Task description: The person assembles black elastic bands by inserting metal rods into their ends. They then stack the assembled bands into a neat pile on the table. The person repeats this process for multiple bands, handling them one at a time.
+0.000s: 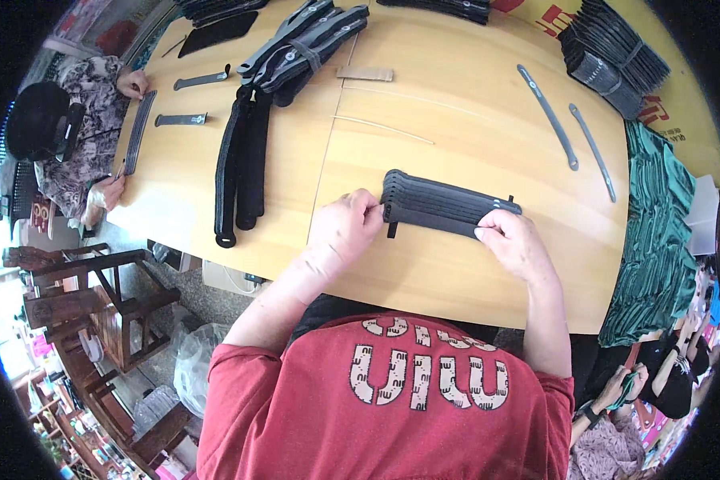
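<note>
In front of me on the table lies a fanned stack of dark grey fabric straps (444,206), overlapped like steps with rounded tips at the left end. My left hand (350,226) pinches the stack's left end between thumb and fingers. Its near right corner is gripped by my right hand (512,242), the thumb on top. A short black tab (392,230) sticks out below the left end, and a small dark piece juts out at the far right edge. How many straps my fingers hold is hidden.
Two loose grey straps (548,118) lie to the right, near bundled straps (612,60). Folded green fabric (656,240) lines the table's right edge. A large strap bundle (300,52) sits far left of centre. Another person (76,136) handles straps at the left end.
</note>
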The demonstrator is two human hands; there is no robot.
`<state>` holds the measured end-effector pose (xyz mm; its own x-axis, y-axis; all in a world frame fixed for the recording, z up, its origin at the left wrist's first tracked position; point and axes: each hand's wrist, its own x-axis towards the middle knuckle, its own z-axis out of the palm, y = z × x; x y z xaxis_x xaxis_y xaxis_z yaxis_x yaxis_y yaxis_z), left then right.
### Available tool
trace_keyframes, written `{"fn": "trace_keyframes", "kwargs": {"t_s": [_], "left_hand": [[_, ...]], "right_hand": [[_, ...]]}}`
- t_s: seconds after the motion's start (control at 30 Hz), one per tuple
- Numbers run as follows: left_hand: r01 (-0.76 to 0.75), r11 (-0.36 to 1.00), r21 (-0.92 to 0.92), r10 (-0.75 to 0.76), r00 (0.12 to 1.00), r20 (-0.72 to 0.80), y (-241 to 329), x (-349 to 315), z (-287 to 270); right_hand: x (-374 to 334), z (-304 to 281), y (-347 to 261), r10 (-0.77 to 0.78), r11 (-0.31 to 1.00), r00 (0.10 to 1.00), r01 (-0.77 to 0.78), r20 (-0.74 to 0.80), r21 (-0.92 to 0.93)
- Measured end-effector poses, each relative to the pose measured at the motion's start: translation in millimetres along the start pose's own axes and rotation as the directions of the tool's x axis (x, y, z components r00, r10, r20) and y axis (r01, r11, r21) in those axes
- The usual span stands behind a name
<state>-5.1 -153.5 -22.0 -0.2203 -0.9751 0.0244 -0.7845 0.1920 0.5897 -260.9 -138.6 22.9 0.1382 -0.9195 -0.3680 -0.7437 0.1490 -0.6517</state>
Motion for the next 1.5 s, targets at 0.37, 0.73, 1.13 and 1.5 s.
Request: {"fn": "trace_keyframes", "kwargs": {"t_s": [0.37, 0.73, 1.13, 1.5], "left_hand": [[0.069, 0.998, -0.005, -0.067, 0.988, 0.141, 10.7, 8.4, -15.0], [0.120, 0.982, 0.146, -0.144, 0.976, 0.162, 7.0, 10.4, -4.5], [0.107, 0.986, 0.127, -0.125, 0.981, 0.145, 6.3, 11.4, -4.6], [0.107, 0.986, 0.129, -0.124, 0.984, 0.130, 10.6, 9.2, -8.2]], "right_hand": [[0.5, 2.0, 0.4, -0.020, 1.000, 1.000, 0.019, -0.017, -0.009], [-23.6, -21.3, 29.9, 0.116, 0.979, 0.993, -0.119, 0.025, 0.165], [-28.3, -8.0, 48.3, 0.166, 0.945, 0.964, -0.096, -0.205, 0.313], [-26.4, 4.4, 57.3, -0.046, 0.997, 0.924, 0.063, -0.380, 0.035]]}}
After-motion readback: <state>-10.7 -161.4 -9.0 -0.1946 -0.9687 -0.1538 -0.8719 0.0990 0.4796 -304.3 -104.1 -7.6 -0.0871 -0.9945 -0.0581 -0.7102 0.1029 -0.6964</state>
